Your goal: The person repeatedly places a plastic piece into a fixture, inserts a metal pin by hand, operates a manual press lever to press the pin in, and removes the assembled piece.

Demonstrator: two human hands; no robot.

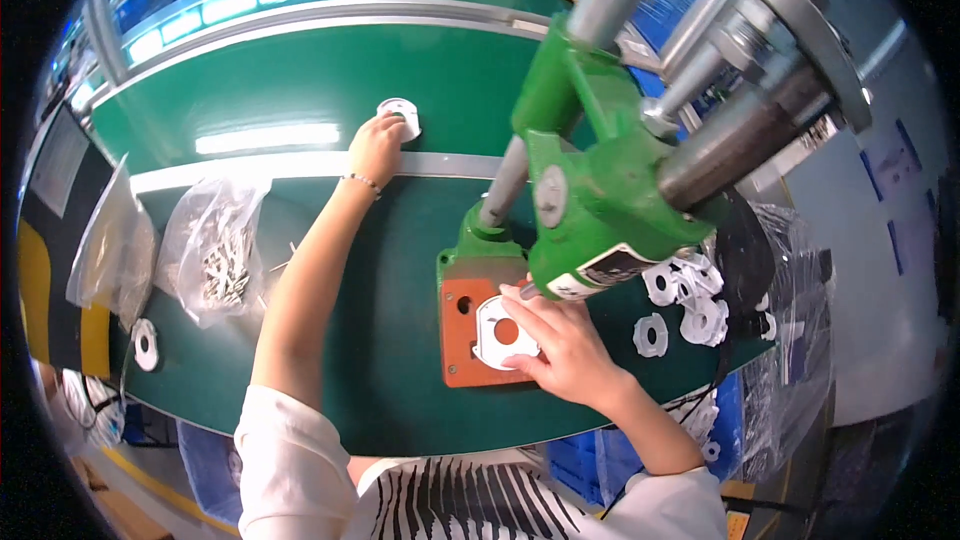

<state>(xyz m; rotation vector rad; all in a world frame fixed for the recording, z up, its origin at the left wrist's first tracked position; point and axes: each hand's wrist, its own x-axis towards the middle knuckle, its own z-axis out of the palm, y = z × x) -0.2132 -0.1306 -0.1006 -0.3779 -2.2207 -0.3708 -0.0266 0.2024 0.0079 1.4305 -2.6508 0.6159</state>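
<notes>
My left hand pinches a white ring at eleven o'clock; my right hand grips the white disc near six, on the orange block. I'd seat it flat, fingertips clear of the green press.

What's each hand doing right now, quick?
Left hand: closed, holding a white ring.
Right hand: fingers at a white disc on the orange block; can't tell whether it grips.
</notes>
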